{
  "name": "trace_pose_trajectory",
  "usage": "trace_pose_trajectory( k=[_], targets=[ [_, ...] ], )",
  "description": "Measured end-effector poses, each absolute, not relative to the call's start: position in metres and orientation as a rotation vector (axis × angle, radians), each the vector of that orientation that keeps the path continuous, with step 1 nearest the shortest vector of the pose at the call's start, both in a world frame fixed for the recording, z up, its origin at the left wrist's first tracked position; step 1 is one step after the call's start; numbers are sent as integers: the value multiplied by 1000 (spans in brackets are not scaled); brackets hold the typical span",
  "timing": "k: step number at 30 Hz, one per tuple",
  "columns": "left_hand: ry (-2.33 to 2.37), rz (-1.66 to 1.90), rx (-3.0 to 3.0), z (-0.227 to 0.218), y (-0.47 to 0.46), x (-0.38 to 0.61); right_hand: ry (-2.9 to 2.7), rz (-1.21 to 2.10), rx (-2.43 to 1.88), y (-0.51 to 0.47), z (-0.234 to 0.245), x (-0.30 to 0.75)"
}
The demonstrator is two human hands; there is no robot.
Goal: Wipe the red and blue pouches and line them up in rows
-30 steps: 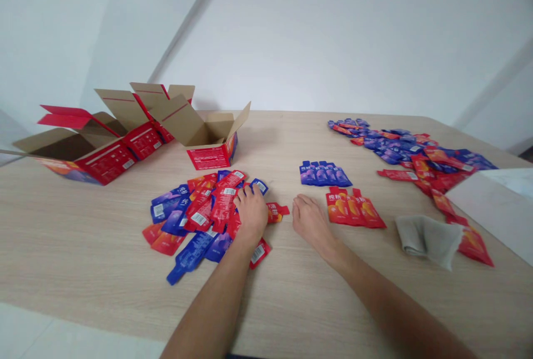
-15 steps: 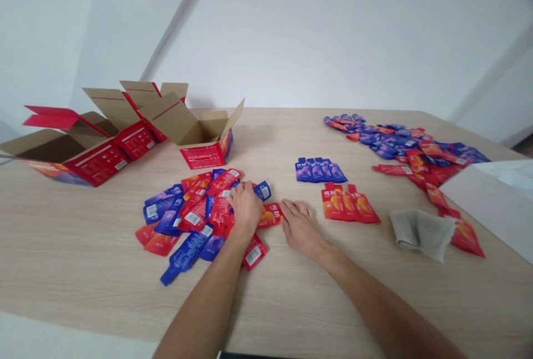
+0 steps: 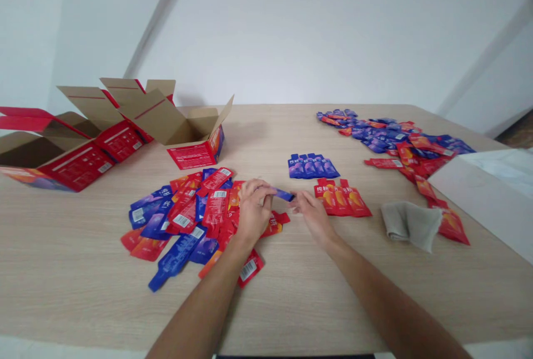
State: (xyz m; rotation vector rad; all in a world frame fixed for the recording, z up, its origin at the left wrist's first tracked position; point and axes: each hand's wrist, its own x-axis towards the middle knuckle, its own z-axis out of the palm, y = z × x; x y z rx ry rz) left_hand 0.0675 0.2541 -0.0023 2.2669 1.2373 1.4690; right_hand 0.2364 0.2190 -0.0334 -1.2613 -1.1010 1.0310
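Observation:
A blue sachet [image 3: 283, 195] hangs just above the table, between my two hands. My left hand [image 3: 255, 212] pinches its left end with curled fingers. My right hand [image 3: 313, 213] pinches its right end. Under and left of my left hand lies a loose heap of red and blue sachets [image 3: 187, 217]. Just beyond my right hand sit a neat row of blue sachets [image 3: 312, 166] and a neat row of red-orange sachets [image 3: 342, 197].
Open red cardboard boxes [image 3: 191, 137] [image 3: 54, 148] stand at the back left. A long spread of mixed sachets [image 3: 400, 142] lies at the back right. A grey cloth [image 3: 410, 224] and a white box [image 3: 487, 198] sit on the right of the wooden table [image 3: 291, 292].
My left hand lifted a blue sachet out of the heap and carried it right. My right hand slid left from flat on the table and took its other end.

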Motion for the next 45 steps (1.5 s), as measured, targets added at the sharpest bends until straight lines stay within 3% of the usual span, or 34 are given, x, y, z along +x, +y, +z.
trace_pose_trajectory(
  k=[5, 9, 16, 27, 33, 41, 45],
  targets=[
    [862, 1473, 2217, -10, 249, 76, -746, 1441, -932, 216, -22, 236],
    [856, 1376, 2094, -8, 244, 79, -853, 1284, -1003, 215, -19, 236],
    [1028, 1350, 1337, -4, 247, 85, -1120, 981, -1141, 214, -25, 236],
    [1178, 1195, 1567, -10, 224, 98, -1358, 520, -1422, 200, -15, 228],
    [1185, 1287, 1546, -7, 225, 101, -1322, 570, -1403, 198, -12, 226],
    [1042, 1248, 1177, 1, 221, 109, -1000, 978, -1157, 196, -10, 215],
    [1081, 1192, 1189, -1, 221, 105, -1059, 815, -1245, 199, -13, 220]
  ],
)
